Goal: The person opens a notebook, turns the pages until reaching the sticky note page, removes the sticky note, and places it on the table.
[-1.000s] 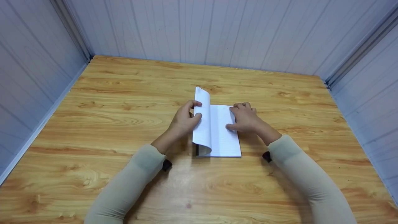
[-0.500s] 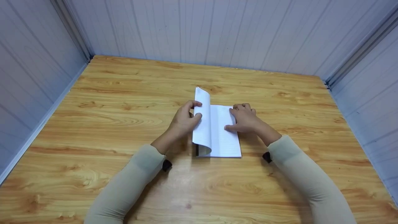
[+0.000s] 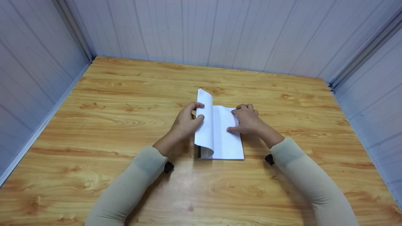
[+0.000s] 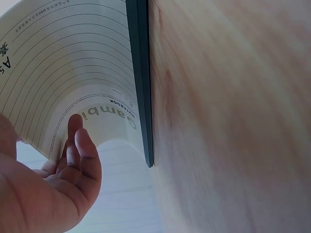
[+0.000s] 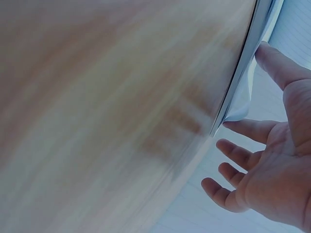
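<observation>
A notebook (image 3: 228, 144) with white lined pages lies open on the wooden table. My left hand (image 3: 187, 121) pinches its raised cover and front pages, thumb on the white side, fingers behind. In the left wrist view the cream inner cover (image 4: 73, 63) bears printed lettering and curves over that hand; a dark edge (image 4: 141, 82) runs along the notebook. My right hand (image 3: 246, 121) touches the right page near its outer edge, thumb and index finger spread apart. The right wrist view shows the page (image 5: 240, 104) bulging up between those two fingertips, its other fingers off the paper.
The wood-grain table (image 3: 125, 94) surrounds the notebook on all sides. Pale panelled walls (image 3: 194, 31) close off the back, left and right. A small black device (image 3: 168, 167) sits under each wrist.
The right page has buckled slightly upward near its top edge, and the right thumb has shifted a little inward. My left hand keeps its hold on the raised pages.
</observation>
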`<state>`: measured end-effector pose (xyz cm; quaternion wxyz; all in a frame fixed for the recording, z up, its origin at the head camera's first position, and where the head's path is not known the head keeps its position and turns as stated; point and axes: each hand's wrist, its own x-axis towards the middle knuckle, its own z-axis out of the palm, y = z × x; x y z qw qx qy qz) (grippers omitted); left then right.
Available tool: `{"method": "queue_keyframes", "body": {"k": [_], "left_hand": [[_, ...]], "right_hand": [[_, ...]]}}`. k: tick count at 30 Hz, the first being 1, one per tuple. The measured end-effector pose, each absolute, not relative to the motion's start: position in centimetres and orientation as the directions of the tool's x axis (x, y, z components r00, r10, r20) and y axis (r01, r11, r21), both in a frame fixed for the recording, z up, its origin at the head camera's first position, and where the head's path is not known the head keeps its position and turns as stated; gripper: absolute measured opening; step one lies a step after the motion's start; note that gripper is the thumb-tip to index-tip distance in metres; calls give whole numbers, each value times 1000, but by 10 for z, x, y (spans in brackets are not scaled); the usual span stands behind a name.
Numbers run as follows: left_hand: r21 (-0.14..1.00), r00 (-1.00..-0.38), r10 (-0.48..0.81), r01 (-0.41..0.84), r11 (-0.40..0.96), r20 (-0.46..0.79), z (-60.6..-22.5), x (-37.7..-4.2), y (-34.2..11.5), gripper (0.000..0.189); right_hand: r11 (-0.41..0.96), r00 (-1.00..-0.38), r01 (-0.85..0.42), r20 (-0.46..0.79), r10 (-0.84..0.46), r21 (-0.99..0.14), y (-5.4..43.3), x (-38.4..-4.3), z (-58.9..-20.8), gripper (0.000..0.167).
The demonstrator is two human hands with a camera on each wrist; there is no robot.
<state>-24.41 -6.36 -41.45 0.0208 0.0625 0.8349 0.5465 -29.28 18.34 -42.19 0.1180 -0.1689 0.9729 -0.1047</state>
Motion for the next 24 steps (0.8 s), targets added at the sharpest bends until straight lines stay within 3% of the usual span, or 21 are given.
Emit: {"method": "queue_keyframes", "body": {"k": [7, 24], "left_hand": [[918, -992, 127, 67, 392, 18, -414, -245, -64, 38], [911, -993, 117, 65, 407, 19, -415, -245, -63, 37]], "right_hand": [[905, -923, -311, -135, -361, -289, 183, -291, -423, 81], [919, -931, -284, -149, -332, -273, 178, -289, -421, 87]]}}
